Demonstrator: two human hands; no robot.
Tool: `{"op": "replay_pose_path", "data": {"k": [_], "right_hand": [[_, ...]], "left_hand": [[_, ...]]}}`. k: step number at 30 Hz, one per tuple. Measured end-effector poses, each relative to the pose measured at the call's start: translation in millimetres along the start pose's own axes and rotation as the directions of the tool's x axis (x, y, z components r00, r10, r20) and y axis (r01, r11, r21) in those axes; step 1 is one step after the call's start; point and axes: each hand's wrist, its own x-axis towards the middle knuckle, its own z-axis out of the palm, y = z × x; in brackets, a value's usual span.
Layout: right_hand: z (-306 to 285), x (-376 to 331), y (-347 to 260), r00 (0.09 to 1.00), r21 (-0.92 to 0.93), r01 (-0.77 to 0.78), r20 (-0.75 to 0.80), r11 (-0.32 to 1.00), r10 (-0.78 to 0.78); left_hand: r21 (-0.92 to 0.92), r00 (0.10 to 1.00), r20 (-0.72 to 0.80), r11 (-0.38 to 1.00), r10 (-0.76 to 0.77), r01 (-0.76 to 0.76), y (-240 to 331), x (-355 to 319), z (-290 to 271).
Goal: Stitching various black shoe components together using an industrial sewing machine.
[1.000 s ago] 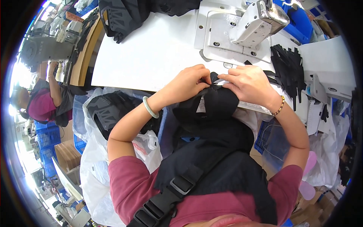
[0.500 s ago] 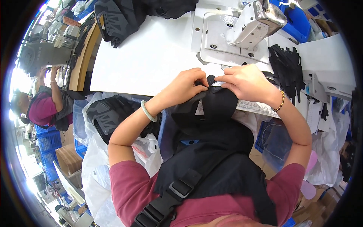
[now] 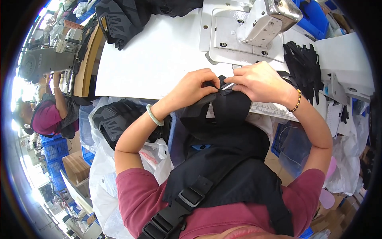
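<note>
A black fabric piece (image 3: 230,109) lies over the near edge of the white sewing table (image 3: 159,59) and hangs into my lap. My left hand (image 3: 195,85) pinches its top edge from the left. My right hand (image 3: 258,81) pinches the same edge from the right, beside a small pale strip (image 3: 227,85) between the fingertips. Both hands sit just in front of the white sewing machine (image 3: 262,24) and its base plate.
A pile of dark garments (image 3: 135,16) lies at the table's far left. Black cut strips (image 3: 306,65) are stacked at the right. A plastic bag with dark pieces (image 3: 115,123) stands at my left. Another person (image 3: 43,115) works at far left.
Both hands have kept their grip on the fabric's top edge and shifted slightly, working the fold closer together near the machine.
</note>
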Motion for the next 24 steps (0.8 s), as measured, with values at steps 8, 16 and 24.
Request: {"op": "replay_pose_path", "data": {"k": [8,16,24], "right_hand": [[11.9,-2.9,-4.9,0.988,-0.181,0.087,-0.114,0.98,-0.109],[20.9,-7.9,-5.7,0.979,-0.208,0.092,-0.157,0.974,-0.126],[17.3,-7.7,-4.7,0.99,0.024,0.046,-0.137,0.999,-0.042]], "left_hand": [[-0.002,1.0,-0.009,1.0,0.023,-0.023,-6.3,-1.4,1.1],[0.101,0.985,0.025,0.98,0.171,-0.173,-11.9,-3.4,-5.7],[-0.003,0.987,0.06,0.989,0.147,-0.147,-10.0,-3.7,-8.9]]}}
